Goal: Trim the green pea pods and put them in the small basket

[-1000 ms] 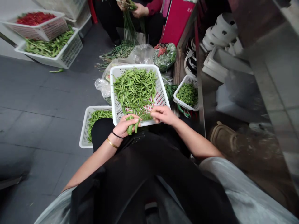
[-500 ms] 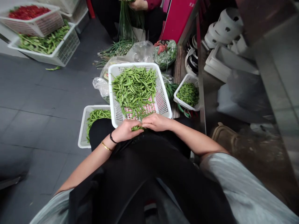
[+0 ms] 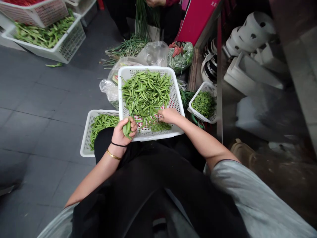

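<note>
A white plastic basket rests over my lap, holding a heap of green pea pods. Against its near left corner, my left hand is closed around a few pea pods. My right hand reaches into the basket's near right part, fingers pinched and pointing left. What they hold, if anything, is hidden. Just below that hand lies a small pile of thin green trimmings on the basket floor. To the left and lower down, a second white basket contains more pea pods.
A small basket of leafy greens stands at right beside a metal edge. Beyond my basket are plastic bags and green stalks. Across from me sits a person. Stacked vegetable baskets stand far left.
My hands have separated. The left moved left and turned up, showing the pods in it; the right moved up and right into the basket. The view has shifted slightly.
</note>
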A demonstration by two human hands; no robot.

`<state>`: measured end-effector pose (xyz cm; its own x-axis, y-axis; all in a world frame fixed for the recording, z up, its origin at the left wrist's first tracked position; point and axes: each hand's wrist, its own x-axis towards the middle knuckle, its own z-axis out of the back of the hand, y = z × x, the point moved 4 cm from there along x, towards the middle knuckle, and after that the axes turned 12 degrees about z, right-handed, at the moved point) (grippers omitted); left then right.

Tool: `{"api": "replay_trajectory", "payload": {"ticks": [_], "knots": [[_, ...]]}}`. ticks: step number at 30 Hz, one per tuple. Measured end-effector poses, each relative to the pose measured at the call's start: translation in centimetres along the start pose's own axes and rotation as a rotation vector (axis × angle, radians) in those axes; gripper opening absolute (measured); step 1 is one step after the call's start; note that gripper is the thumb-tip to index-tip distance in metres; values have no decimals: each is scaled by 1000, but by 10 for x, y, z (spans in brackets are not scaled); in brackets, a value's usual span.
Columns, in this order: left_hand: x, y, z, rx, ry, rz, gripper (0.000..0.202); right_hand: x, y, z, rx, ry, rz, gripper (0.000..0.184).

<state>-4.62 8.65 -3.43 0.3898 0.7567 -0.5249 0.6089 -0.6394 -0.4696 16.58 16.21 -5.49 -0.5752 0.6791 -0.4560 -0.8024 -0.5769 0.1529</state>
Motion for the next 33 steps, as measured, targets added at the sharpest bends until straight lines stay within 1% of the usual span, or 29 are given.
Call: {"api": "replay_trajectory", "payload": {"ticks": [2, 3, 5, 6, 8, 10, 12, 14, 15, 17, 18, 19, 20, 23, 25, 26, 28, 29, 30, 31, 32, 33], "knots": [[0, 9, 0, 8, 14, 45, 30, 33, 15, 3, -73, -75, 34, 33], [0, 13, -1, 25, 23, 62, 31, 48, 24, 3, -96, -84, 77, 35], [-1, 17, -2, 60, 52, 89, 31, 72, 37, 0, -130, -61, 154, 39], [-1, 18, -3, 74, 64, 97, 30, 79, 41, -2, -144, -51, 186, 39], [-2, 18, -1, 94, 55, 109, 29, 82, 40, 0, -154, -75, 219, 36], [0, 20, 2, 124, 2, 128, 29, 70, 32, 8, -115, -186, 202, 32], [4, 25, 3, 179, -65, 158, 27, 48, 24, 18, 15, -371, 133, 28], [8, 32, -1, 236, -126, 155, 30, 20, 22, 22, 268, -552, 56, 26], [10, 36, -4, 256, -148, 135, 33, 7, 25, 19, 425, -614, 34, 25], [12, 42, -11, 259, -170, 60, 38, -18, 37, 9, 717, -669, 42, 24], [12, 44, -15, 248, -172, 17, 40, -28, 45, 2, 807, -674, 67, 24], [12, 46, -18, 237, -172, -22, 41, -38, 53, -3, 833, -685, 100, 25], [11, 47, -20, 230, -172, -54, 41, -47, 60, -6, 806, -697, 143, 25], [8, 44, -22, 258, -180, -95, 38, -68, 76, -5, 564, -716, 303, 28], [6, 41, -24, 315, -155, -69, 36, -75, 85, -1, 476, -668, 433, 29], [5, 40, -25, 351, -124, -40, 35, -78, 89, 2, 493, -626, 500, 29], [1, 39, -28, 423, -44, 28, 34, -80, 95, 4, 649, -511, 606, 28], [-1, 39, -29, 446, -5, 51, 33, -80, 96, 5, 771, -453, 626, 27], [-3, 39, -29, 461, 30, 65, 33, -80, 94, 4, 905, -411, 616, 26], [-5, 39, -29, 467, 59, 74, 33, -79, 89, 3, 1035, -398, 576, 26], [-7, 39, -28, 468, 77, 82, 33, -79, 79, 3, 1149, -430, 507, 26], [-9, 39, -27, 464, 85, 93, 34, -79, 66, 4, 1235, -508, 420, 27]]}}
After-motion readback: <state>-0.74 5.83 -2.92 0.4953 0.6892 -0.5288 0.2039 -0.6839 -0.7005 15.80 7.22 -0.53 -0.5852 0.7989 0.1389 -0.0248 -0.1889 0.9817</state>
